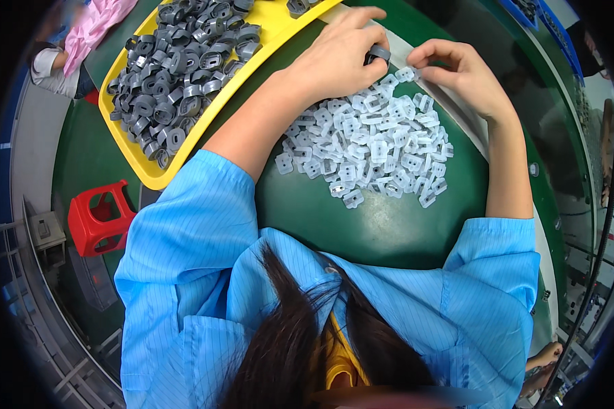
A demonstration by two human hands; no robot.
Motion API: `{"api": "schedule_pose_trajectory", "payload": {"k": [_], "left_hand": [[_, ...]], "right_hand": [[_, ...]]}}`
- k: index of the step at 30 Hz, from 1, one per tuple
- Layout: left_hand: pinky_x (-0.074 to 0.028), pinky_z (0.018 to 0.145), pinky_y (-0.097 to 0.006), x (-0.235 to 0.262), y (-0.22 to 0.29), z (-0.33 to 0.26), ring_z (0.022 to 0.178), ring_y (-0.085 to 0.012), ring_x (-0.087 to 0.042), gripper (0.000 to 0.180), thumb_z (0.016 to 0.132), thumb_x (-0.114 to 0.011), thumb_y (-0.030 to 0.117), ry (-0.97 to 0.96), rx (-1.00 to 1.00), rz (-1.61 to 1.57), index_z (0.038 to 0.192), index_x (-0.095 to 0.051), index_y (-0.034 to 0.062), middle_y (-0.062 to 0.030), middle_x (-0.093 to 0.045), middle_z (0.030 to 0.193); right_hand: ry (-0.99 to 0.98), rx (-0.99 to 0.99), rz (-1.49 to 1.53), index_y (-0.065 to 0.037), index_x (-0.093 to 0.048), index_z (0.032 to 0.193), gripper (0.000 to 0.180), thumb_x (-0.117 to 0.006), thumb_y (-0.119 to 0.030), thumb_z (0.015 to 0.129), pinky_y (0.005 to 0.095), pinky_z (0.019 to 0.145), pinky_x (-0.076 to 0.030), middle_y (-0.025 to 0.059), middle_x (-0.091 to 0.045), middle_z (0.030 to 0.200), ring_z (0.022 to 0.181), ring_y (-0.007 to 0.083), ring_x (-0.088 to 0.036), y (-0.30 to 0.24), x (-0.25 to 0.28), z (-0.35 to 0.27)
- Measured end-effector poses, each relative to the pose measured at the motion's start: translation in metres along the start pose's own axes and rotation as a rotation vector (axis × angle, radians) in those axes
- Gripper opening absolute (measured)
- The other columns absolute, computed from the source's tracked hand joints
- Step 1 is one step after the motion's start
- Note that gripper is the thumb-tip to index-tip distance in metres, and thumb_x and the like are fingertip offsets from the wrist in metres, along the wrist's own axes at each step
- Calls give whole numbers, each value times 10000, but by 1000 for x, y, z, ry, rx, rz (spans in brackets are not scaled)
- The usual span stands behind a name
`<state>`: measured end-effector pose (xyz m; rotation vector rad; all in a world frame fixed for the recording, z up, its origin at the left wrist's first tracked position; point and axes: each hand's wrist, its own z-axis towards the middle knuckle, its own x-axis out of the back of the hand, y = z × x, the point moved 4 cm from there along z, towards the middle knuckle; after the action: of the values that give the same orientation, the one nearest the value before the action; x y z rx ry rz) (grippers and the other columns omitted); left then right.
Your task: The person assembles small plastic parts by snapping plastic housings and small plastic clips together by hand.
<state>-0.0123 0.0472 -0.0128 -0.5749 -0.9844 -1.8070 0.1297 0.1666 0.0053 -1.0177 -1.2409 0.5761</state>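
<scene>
Two bare hands working over a heap of small white parts on a green tabletop (389, 225).

A red stool (99, 218) is standing at far left, a yellow tray (153, 174) of grey parts (181, 61) lying beside it. The left hand (338, 58) is gripping one grey part (378, 53), fingers clamped on it. Just right, the right hand (460, 71) is pinching a white part (406, 73) at the top of the white heap (368, 146).

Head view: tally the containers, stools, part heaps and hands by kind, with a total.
Yellow tray: 1
Red stool: 1
Heap of grey parts: 1
Heap of white parts: 1
Hands: 2, left hand holding a grey part, right hand touching the white heap
Total: 6
</scene>
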Motion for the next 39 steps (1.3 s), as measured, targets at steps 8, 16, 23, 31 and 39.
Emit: {"api": "schedule_pose_trajectory", "payload": {"k": [8,16,23,31,39], "left_hand": [[-469,704,-302,21,10,7,829,-200,-586,227,775,-675,187,21,128,-208,895,-624,1,-128,-584,913],[-440,643,-197,8,-10,3,713,-62,-540,146,871,-640,127,14,614,-912,936,-625,-2,0,-611,810],[-450,613,-215,5,-10,3,679,-81,-557,169,860,-648,150,1,585,-747,905,-571,6,-39,-610,781],[-464,642,-217,12,-6,7,719,-81,-548,197,943,-512,184,-86,666,-762,1073,-568,48,-23,-591,808],[-498,657,-253,0,-17,-3,831,-112,-566,195,971,-470,233,32,847,-1314,1075,-543,84,-20,-577,941]], "right_hand": [[227,-149,-167,-21,-686,859,181,-654,-191,805,236,603,-463,25,-656,732,642,91,-583,7,19,-4],[230,-73,-386,10,-680,775,171,-706,-146,712,288,641,-494,91,-649,671,644,161,-628,-32,-13,-6],[137,-65,372,-37,-620,899,137,-650,-164,860,202,626,-452,11,-624,806,720,78,-593,-28,-13,-4],[255,-73,494,24,-623,1035,201,-644,-83,866,229,790,-526,75,-657,873,789,113,-647,-12,-21,5],[300,-5,436,16,-639,1043,222,-646,-119,868,224,765,-520,70,-657,885,805,111,-644,-17,-20,4]]}}
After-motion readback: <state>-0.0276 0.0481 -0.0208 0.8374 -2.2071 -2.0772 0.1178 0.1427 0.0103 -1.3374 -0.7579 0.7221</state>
